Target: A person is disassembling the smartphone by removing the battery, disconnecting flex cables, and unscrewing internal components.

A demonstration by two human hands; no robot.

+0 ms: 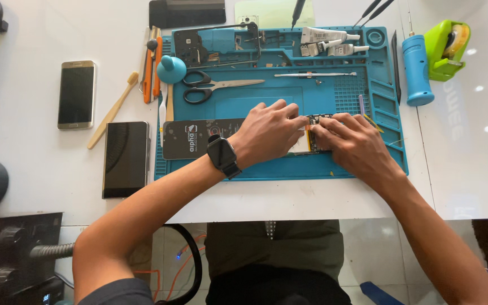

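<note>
Both grips press down on an opened phone (310,135) on the blue mat (266,164): left hand (266,133) curled over its left part, right hand (354,144) fingertips pinching its board. Scissors (216,87) lie just above; bare mat below, white surface (464,169) open to the right

your opened phone (310,134) lies flat on the blue repair mat (266,164), near its front edge and right of centre. back cover off: dark circuit board with small components shows at its upper end, a pale panel and an orange strip lower down. most of the body is hidden under your hands. long axis cannot be told exactly. loose thin coloured wires sit just beside it on the right.
</note>
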